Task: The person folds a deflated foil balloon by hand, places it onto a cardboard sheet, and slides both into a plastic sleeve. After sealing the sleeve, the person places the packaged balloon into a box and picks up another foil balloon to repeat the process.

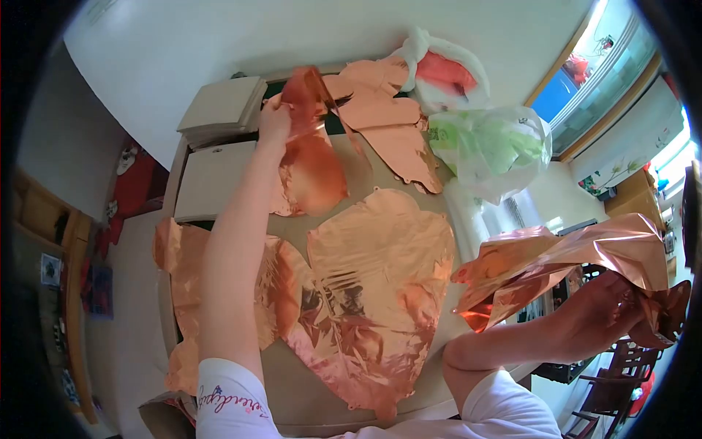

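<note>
My left hand (276,117) reaches to the far side of the table, its fingers closed on a shiny copper-coloured foil sheet (314,172) that hangs down from there. Out to the right, my right hand (603,304) is closed round another crumpled copper foil sheet (563,252), held up beyond the table's right side. A large flat foil balloon shape (380,285) lies in front of me. More foil (186,293) lies under and beside my left forearm. Several flat foil shapes (380,113) are stacked at the back.
Stacks of beige card (223,106) stand at the back left, with more card (216,179) nearer. A clear bag with green contents (497,150) and a white bag with something red (446,73) are at the back right. A dark chair (621,380) stands at the lower right.
</note>
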Tool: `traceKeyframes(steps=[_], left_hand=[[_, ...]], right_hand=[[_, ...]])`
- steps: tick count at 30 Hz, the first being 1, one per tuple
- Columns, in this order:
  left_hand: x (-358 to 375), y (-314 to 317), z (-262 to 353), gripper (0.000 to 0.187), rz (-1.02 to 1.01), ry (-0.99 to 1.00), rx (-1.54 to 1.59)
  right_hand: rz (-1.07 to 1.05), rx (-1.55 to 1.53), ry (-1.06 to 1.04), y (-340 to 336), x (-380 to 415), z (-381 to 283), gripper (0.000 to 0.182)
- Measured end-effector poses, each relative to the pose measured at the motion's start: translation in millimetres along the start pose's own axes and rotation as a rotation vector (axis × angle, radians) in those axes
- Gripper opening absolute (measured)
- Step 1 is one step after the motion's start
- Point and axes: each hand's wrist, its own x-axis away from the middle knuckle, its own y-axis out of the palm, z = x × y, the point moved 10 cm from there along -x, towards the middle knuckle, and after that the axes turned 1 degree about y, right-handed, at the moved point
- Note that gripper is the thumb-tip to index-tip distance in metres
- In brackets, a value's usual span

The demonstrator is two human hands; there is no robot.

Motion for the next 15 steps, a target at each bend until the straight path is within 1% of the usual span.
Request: traceKeyframes(steps=[1,2,4,5,6,8,10,11,12,14,15], left_hand=[[-3,-3,-11,0.054,0.036,-0.107,0.273],[-4,-9,-14,0.059,0.071,-0.109,0.276],[8,-18,-9,0.070,0.139,-0.119,0.286],[-2,-20,-20,0.068,0.117,-0.045,0.250],[-22,-25,-52,0.066,0.097,0.028,0.214],[-22,-26,-48,0.063,0.033,0.206,0.056],[25,-20,-15,0.061,-0.057,0.402,-0.198],[56,-10,8,0.053,-0.178,0.351,-0.389],[88,-5,25,0.045,-0.296,0.298,-0.579],[129,-5,30,0.033,-0.280,0.640,-0.783],[149,-13,36,0.034,-0.279,0.625,-0.809]], right_hand=[[0.014,-0.004,-0.012,-2,0,0,0.021],[0.027,-0.008,-0.025,-4,0,-1,0.021],[-0.109,-0.152,0.081,-2,0,4,0.025],[-0.177,-0.223,0.134,0,1,3,0.027],[-0.068,-0.186,0.106,-9,2,0,0.024],[0.144,-0.122,0.051,-22,8,-5,0.019],[-0.069,-0.348,0.184,7,5,10,0.023],[-0.173,-0.453,0.257,22,6,17,0.025],[-0.196,-0.462,0.260,25,5,17,0.026],[-0.184,-0.375,0.230,29,5,17,0.027],[-0.171,-0.329,0.215,29,5,14,0.027]])
